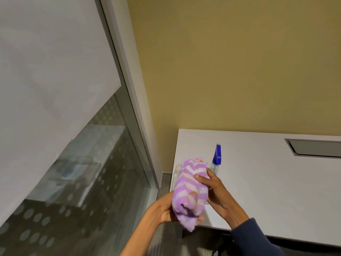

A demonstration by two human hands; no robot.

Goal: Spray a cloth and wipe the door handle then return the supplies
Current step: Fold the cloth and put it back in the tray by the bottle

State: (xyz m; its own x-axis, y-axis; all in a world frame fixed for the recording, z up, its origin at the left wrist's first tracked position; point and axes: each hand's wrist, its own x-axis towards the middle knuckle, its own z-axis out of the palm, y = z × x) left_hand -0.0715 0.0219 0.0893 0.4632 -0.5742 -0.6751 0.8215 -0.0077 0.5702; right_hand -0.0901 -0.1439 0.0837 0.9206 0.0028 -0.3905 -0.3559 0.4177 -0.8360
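Note:
A purple and cream striped cloth (190, 191) is bunched up between both of my hands, above the left end of the white table (267, 172). My left hand (164, 209) cups it from below and the left. My right hand (215, 193) grips it from the right, thumb across the front. Just behind the cloth a clear spray bottle with a blue trigger head (216, 156) stands upright on the table. No door handle is in view.
A clear plastic tray (176, 172) lies at the table's left edge, mostly hidden by the cloth. A grey recessed hatch (315, 147) is set in the tabletop at right. A glass partition with frosted film and dots (73, 163) fills the left; a yellow wall is behind.

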